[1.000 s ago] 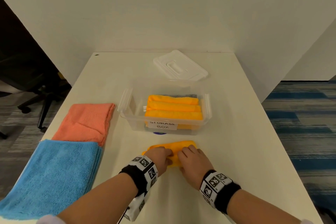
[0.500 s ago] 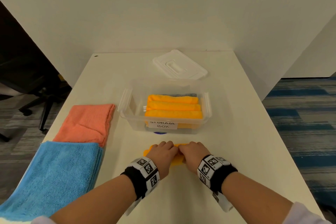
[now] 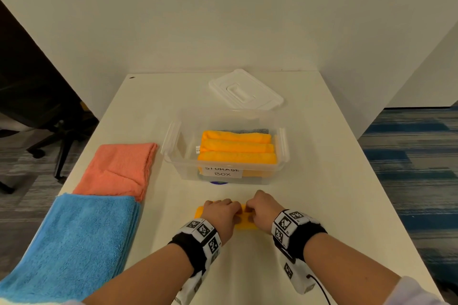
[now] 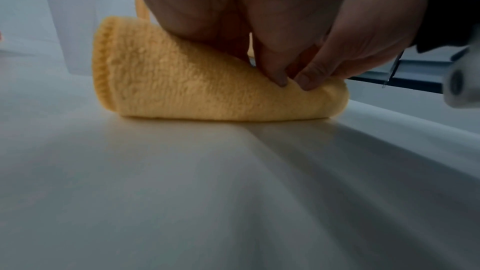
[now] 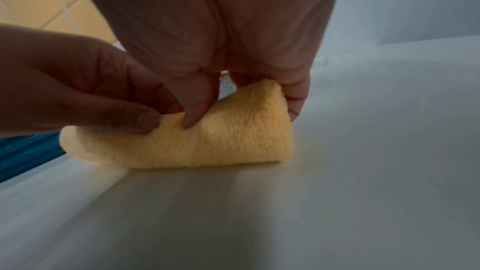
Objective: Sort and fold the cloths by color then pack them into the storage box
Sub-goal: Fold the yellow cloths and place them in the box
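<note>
The left hand (image 3: 221, 215) and the right hand (image 3: 260, 210) sit side by side, both curled around the rolled yellow cloth (image 4: 197, 89) on the table (image 3: 322, 181). Its long axis runs left to right beneath both grips, one end sticking out left of the left hand, with the storage box (image 3: 223, 166) just beyond the knuckles.

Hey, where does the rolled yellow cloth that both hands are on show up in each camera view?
Head: the rolled yellow terry cloth lies low centre, mostly hidden under both hands, before the clear plastic storage box.
Left wrist: upper centre.
Right wrist: centre.
Shared landmark: the white table beneath it.
</note>
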A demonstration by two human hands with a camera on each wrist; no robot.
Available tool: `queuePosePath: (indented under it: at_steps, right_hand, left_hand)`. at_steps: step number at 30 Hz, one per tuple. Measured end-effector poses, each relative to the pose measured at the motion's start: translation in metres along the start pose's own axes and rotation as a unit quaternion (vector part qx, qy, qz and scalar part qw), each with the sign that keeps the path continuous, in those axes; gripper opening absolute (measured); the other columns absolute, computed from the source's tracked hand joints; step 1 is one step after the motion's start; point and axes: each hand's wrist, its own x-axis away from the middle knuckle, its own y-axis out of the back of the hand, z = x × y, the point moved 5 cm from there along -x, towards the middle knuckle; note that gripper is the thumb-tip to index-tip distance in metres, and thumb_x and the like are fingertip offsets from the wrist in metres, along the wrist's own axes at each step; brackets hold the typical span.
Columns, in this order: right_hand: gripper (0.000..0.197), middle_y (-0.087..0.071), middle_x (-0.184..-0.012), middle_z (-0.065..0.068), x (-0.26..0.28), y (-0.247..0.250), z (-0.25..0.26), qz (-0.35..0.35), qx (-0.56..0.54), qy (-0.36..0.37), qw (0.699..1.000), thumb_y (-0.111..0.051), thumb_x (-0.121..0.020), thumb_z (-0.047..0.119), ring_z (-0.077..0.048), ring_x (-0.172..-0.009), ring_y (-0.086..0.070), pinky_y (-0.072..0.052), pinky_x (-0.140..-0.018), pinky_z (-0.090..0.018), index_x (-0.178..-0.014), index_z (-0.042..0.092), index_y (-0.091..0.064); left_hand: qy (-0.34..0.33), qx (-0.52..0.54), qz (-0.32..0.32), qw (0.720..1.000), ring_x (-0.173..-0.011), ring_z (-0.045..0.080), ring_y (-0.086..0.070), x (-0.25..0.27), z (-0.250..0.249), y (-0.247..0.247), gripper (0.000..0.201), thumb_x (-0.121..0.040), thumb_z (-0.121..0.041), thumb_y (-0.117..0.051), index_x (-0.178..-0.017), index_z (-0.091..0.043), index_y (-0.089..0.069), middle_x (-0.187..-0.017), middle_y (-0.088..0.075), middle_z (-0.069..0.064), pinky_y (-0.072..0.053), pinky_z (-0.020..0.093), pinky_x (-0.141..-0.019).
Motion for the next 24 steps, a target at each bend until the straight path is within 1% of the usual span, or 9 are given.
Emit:
queuePosePath:
  at_steps: [4,8,11,12,14,16,18,21,24]
  right_hand:
    - [0.026,-0.058,-0.120,-0.004,-0.003,0.004,-0.001,0.004,0.019,-0.020,1.000,-0.051,-0.093,0.020,-0.025,-0.115,-0.051,-0.036,-0.102,-0.040,-0.117,0.023,-0.062]
    - [0.023,-0.061,-0.113,0.000,-0.002,0.011,-0.001,-0.012,0.056,-0.027,0.998,-0.047,-0.092,0.021,-0.023,-0.114,-0.047,-0.029,-0.100,-0.043,-0.107,0.027,-0.063]
    - [0.020,-0.061,-0.112,0.003,0.000,0.012,-0.004,-0.024,0.031,-0.025,0.999,-0.050,-0.091,0.024,-0.021,-0.112,-0.049,-0.028,-0.099,-0.042,-0.106,0.030,-0.062]
    - [0.017,-0.061,-0.112,0.004,0.001,0.012,-0.005,-0.028,0.022,-0.022,0.999,-0.052,-0.091,0.024,-0.021,-0.110,-0.050,-0.028,-0.099,-0.042,-0.103,0.031,-0.061]
    - [0.009,-0.062,-0.108,0.005,0.002,0.013,-0.005,-0.029,0.003,-0.018,0.999,-0.054,-0.090,0.024,-0.020,-0.108,-0.051,-0.029,-0.097,-0.041,-0.096,0.031,-0.055]
    - [0.008,-0.062,-0.106,0.004,0.004,0.016,-0.004,-0.029,-0.004,-0.014,0.999,-0.055,-0.089,0.024,-0.020,-0.105,-0.052,-0.030,-0.094,-0.039,-0.092,0.030,-0.051]
    - [0.008,-0.061,-0.101,0.002,0.005,0.018,-0.001,-0.050,0.007,-0.005,0.999,-0.054,-0.090,0.023,-0.022,-0.103,-0.052,-0.033,-0.087,-0.036,-0.094,0.028,-0.050]
    - [0.014,-0.051,-0.099,-0.003,0.014,0.020,0.014,-0.117,0.065,0.042,0.990,-0.046,-0.092,0.013,-0.026,-0.107,-0.046,-0.036,-0.077,-0.034,-0.104,0.019,-0.050]
    - [0.024,-0.052,-0.114,-0.007,0.027,0.009,0.026,-0.144,0.121,0.074,0.979,-0.048,-0.092,0.017,-0.027,-0.110,-0.045,-0.041,-0.084,-0.037,-0.116,0.014,-0.052]
  left_hand:
    - [-0.006,-0.039,0.008,0.999,-0.097,0.026,-0.056,-0.003,-0.006,0.010,0.019,-0.095,-0.022,-0.042,-0.114,-0.020,-0.047,-0.108,-0.058,-0.001,-0.029,0.041,-0.100]
    - [-0.054,-0.117,-0.025,0.991,-0.102,0.026,-0.048,0.002,-0.017,0.015,0.022,-0.091,-0.016,-0.045,-0.111,-0.021,-0.055,-0.109,-0.052,0.001,-0.026,0.041,-0.094]
    - [-0.083,-0.160,-0.017,0.984,-0.100,0.027,-0.048,0.010,-0.021,0.012,0.022,-0.090,-0.026,-0.049,-0.107,-0.019,-0.061,-0.106,-0.053,0.002,-0.028,0.043,-0.093]
    - [-0.093,-0.174,-0.005,0.980,-0.094,0.026,-0.052,0.013,-0.021,0.010,0.022,-0.086,-0.030,-0.056,-0.103,-0.020,-0.064,-0.101,-0.056,0.001,-0.032,0.044,-0.092]
    - [-0.100,-0.203,0.004,0.974,-0.071,0.019,-0.057,0.015,-0.018,0.007,0.019,-0.065,-0.032,-0.073,-0.083,-0.027,-0.068,-0.079,-0.058,-0.005,-0.045,0.041,-0.079]
    - [-0.096,-0.196,-0.003,0.976,-0.056,0.015,-0.054,0.012,-0.012,0.001,0.023,-0.050,-0.028,-0.077,-0.071,-0.031,-0.067,-0.066,-0.055,-0.010,-0.048,0.035,-0.069]
    - [-0.093,-0.150,0.014,0.984,-0.066,0.017,-0.057,0.007,-0.011,0.005,0.024,-0.060,-0.023,-0.073,-0.081,-0.031,-0.068,-0.077,-0.059,-0.008,-0.046,0.036,-0.077]
    - [-0.059,-0.116,0.018,0.991,-0.098,0.023,-0.055,-0.003,-0.006,0.011,0.027,-0.087,-0.018,-0.052,-0.112,-0.025,-0.061,-0.109,-0.057,-0.003,-0.031,0.036,-0.094]
    - [-0.032,-0.095,0.036,0.994,-0.101,0.023,-0.056,-0.012,-0.001,0.014,0.023,-0.092,-0.019,-0.046,-0.109,-0.024,-0.060,-0.109,-0.057,-0.002,-0.031,0.036,-0.096]
